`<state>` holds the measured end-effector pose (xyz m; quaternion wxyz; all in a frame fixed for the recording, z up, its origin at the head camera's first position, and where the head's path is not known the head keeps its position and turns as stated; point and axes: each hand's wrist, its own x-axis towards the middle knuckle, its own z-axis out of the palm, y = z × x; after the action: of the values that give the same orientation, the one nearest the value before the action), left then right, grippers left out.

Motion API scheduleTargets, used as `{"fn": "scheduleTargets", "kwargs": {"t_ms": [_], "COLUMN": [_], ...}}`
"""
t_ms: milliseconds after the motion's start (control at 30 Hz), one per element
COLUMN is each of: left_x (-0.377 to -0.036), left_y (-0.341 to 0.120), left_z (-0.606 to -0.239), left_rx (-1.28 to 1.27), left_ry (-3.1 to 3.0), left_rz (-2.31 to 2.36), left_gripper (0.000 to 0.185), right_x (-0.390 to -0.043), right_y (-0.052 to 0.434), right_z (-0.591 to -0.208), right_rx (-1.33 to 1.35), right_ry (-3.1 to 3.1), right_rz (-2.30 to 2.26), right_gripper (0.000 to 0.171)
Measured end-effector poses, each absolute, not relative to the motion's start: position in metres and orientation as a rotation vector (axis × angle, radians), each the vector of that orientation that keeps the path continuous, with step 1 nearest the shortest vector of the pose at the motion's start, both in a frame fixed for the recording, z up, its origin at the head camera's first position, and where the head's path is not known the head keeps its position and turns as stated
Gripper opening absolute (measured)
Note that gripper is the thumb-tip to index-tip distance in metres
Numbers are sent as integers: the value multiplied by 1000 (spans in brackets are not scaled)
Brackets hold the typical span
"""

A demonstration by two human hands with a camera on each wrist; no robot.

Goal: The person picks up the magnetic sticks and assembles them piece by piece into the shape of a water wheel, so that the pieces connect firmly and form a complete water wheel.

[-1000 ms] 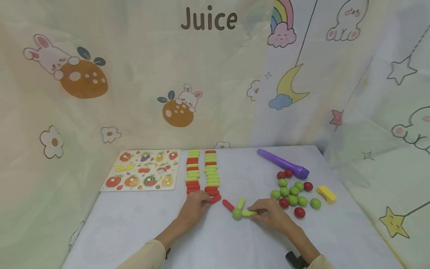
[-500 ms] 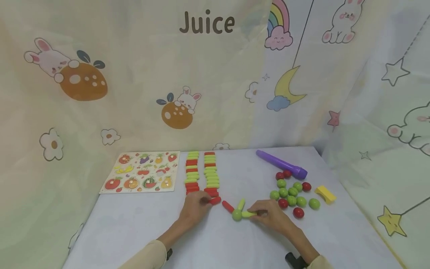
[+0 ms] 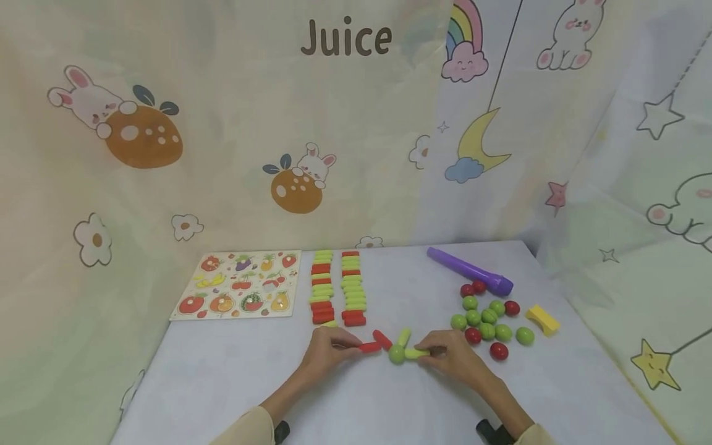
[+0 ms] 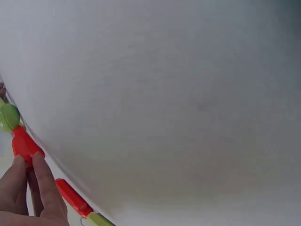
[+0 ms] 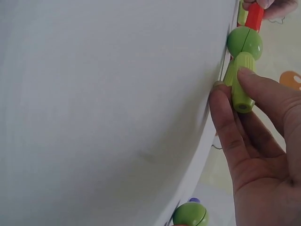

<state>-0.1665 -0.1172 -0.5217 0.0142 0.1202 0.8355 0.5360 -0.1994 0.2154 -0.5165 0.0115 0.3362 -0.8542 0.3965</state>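
In the head view my left hand (image 3: 330, 350) pinches a red stick (image 3: 369, 347) by its left end. The stick's other end points at a green ball (image 3: 397, 353). Another red stick (image 3: 382, 340) and a lime-green stick (image 3: 404, 337) fan out from that ball toward the back. My right hand (image 3: 453, 356) pinches a second lime-green stick (image 3: 414, 353) that joins the ball's right side. In the right wrist view the thumb and fingers grip this ribbed lime-green stick (image 5: 243, 89), its end against the ball. The left wrist view shows fingertips on the red stick (image 4: 22, 146).
Two columns of red and lime-green sticks (image 3: 353, 287) run behind my left hand. A fruit-picture board (image 3: 222, 316) lies back left. To the right are several green and red balls (image 3: 499, 351), a yellow block (image 3: 542, 320) and a purple toy microphone (image 3: 467, 269).
My left hand has carried its red stick rightward and a little toward me, from below the stick columns to beside the green ball. The right hand keeps its place on the lime-green stick.
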Motion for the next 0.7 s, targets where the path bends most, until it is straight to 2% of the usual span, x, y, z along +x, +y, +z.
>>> {"fn": "scheduleTargets", "kwargs": {"t_ms": [367, 700], "left_x": [-169, -173], "left_y": [-101, -103], "left_z": [-521, -514], "left_rx": [410, 297], "left_ry": [2616, 2664], "left_rz": [1613, 1687], "left_gripper": [14, 17], "right_x": [-196, -194], "right_y": [215, 219], "right_z": [-517, -516], "right_rx": [1027, 1039], "right_ry": [-2648, -2670], "right_rz": [1230, 1310], "right_gripper": [23, 18]}}
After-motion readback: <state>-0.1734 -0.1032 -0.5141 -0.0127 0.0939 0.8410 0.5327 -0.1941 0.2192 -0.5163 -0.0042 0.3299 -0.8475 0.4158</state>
